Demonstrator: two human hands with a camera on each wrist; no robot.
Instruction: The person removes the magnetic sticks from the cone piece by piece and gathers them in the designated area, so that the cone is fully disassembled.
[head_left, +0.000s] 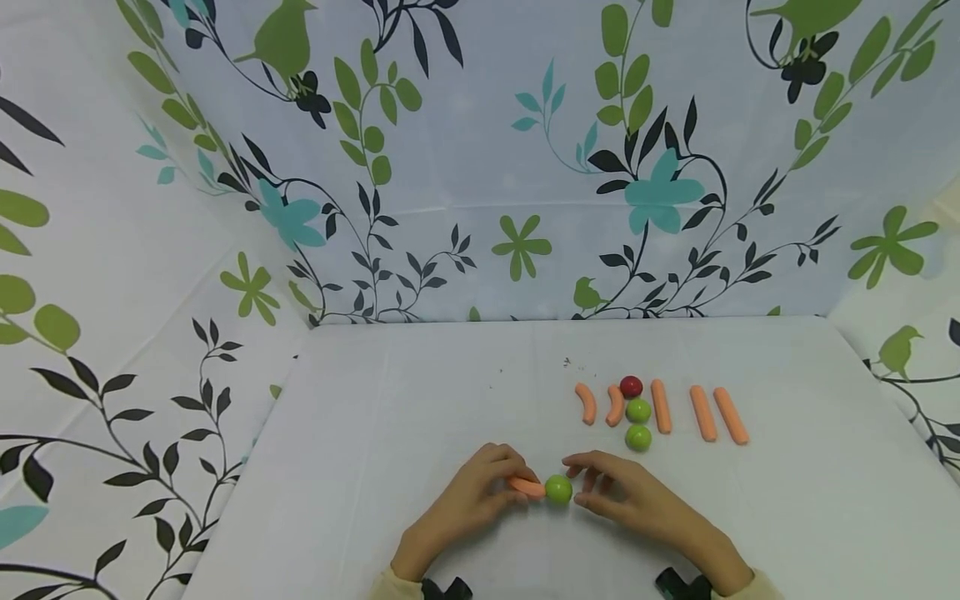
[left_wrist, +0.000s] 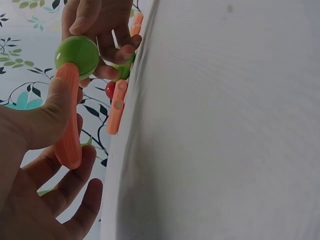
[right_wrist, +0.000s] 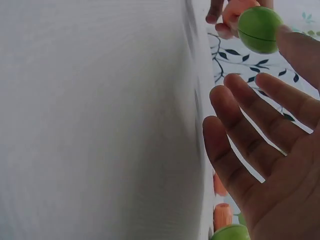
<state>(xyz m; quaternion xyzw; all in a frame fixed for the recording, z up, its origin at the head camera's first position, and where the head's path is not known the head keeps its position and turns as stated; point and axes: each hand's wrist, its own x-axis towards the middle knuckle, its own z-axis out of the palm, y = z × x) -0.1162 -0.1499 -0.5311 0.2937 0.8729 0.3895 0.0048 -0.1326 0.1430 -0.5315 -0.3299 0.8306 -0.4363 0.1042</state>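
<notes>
Between its thumb and fingers, my left hand (head_left: 491,483) pinches an orange rounded stick (head_left: 527,487), which looks like a magnetic building rod. At the stick's right end sits a shiny green ball (head_left: 558,489), right against it. In the left wrist view, the orange stick (left_wrist: 69,125) runs under the thumb up to the green ball (left_wrist: 77,55). My right hand (head_left: 622,492) is just right of that ball, fingers spread and relaxed, holding nothing. From the right wrist view, its thumb tip overlaps the edge of the green ball (right_wrist: 260,30), while the other fingers (right_wrist: 235,112) extend loosely.
Beyond the hands on the white-covered table (head_left: 390,400) lie two curved orange sticks, one here (head_left: 586,403), and three straight ones, one here (head_left: 703,413). Among them line up a red ball (head_left: 631,387) and two green balls (head_left: 638,437). A patterned cloth (head_left: 465,167) hangs behind.
</notes>
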